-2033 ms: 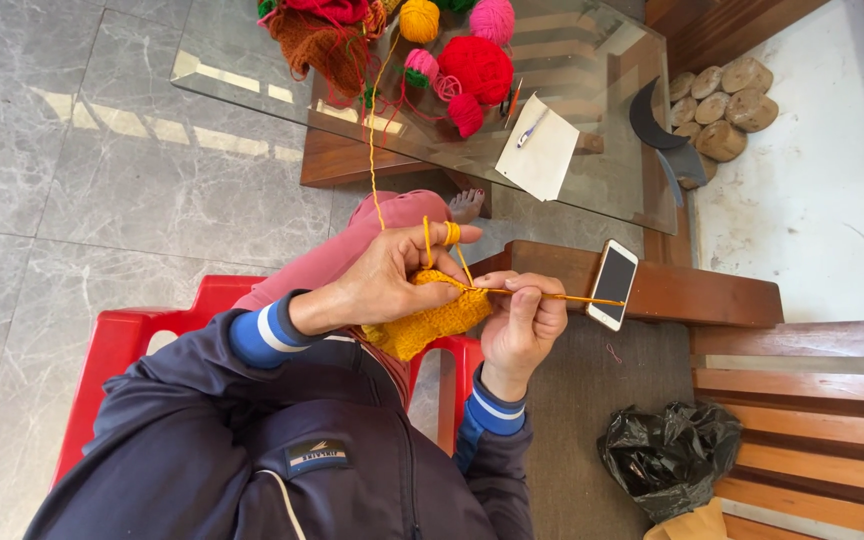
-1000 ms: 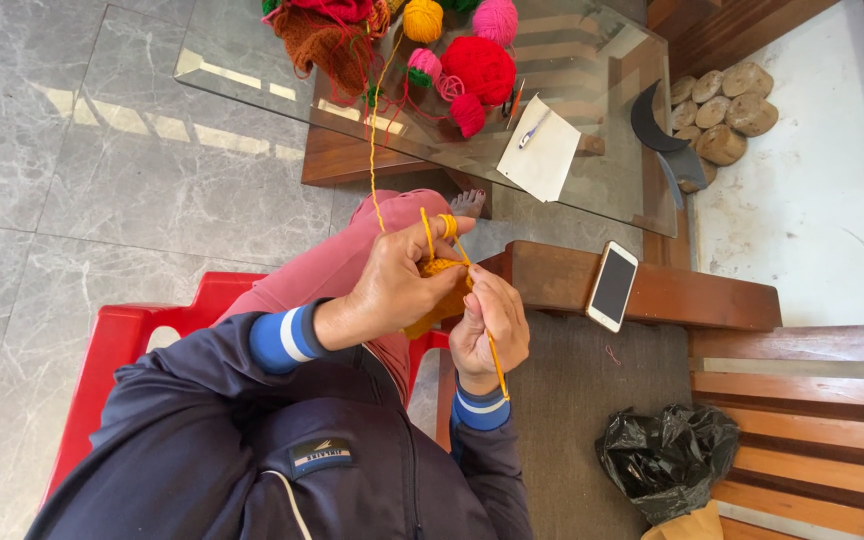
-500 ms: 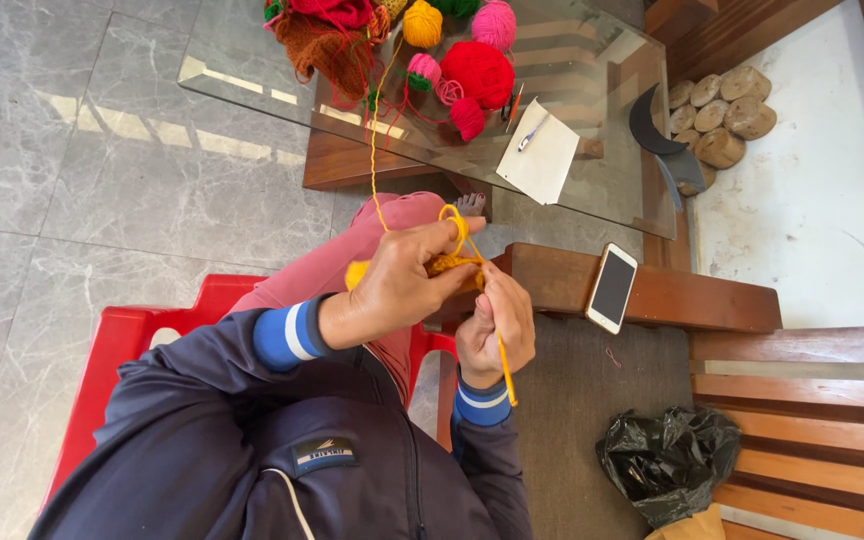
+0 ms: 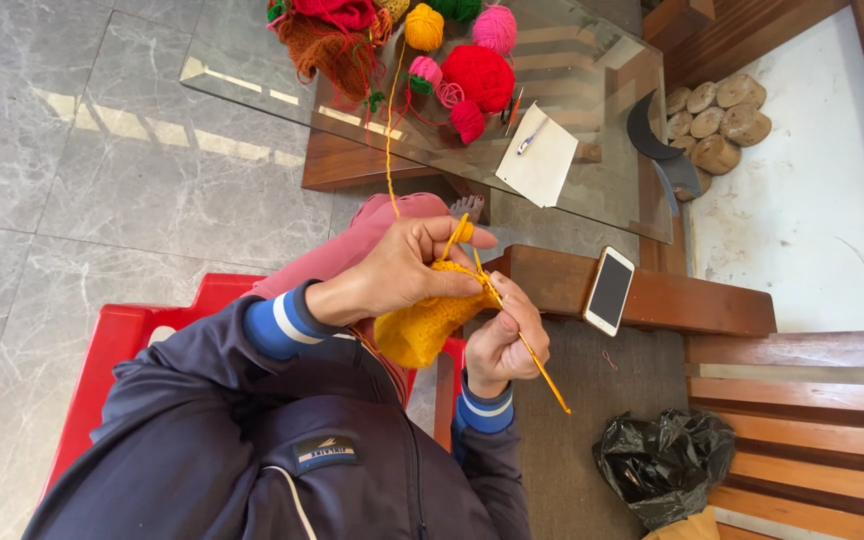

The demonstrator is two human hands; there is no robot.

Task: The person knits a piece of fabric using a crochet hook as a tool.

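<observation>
My left hand (image 4: pixel 402 272) grips the top of a yellow knitted piece (image 4: pixel 420 328), with yellow yarn looped over its raised index finger. My right hand (image 4: pixel 508 340) is closed on a thin yellow needle (image 4: pixel 542 372), whose free end slants down to the right. The needle's tip goes into the piece between the two hands. A yellow strand (image 4: pixel 389 150) runs up from my hands to a yellow yarn ball (image 4: pixel 424 27) on the glass table (image 4: pixel 252 85). I wear a dark jacket with blue and white cuffs, and pink trousers.
Red, pink and green yarn balls (image 4: pixel 477 75) and a white paper (image 4: pixel 537 160) lie on the glass table. A phone (image 4: pixel 609 290) rests on a wooden ledge (image 4: pixel 692 300). A black plastic bag (image 4: pixel 664 462) sits at lower right. I sit on a red chair (image 4: pixel 112 350).
The needle swung from pointing right toward the phone to slanting down and right. My hands closed together, and the knitted piece now hangs in view below my left hand.
</observation>
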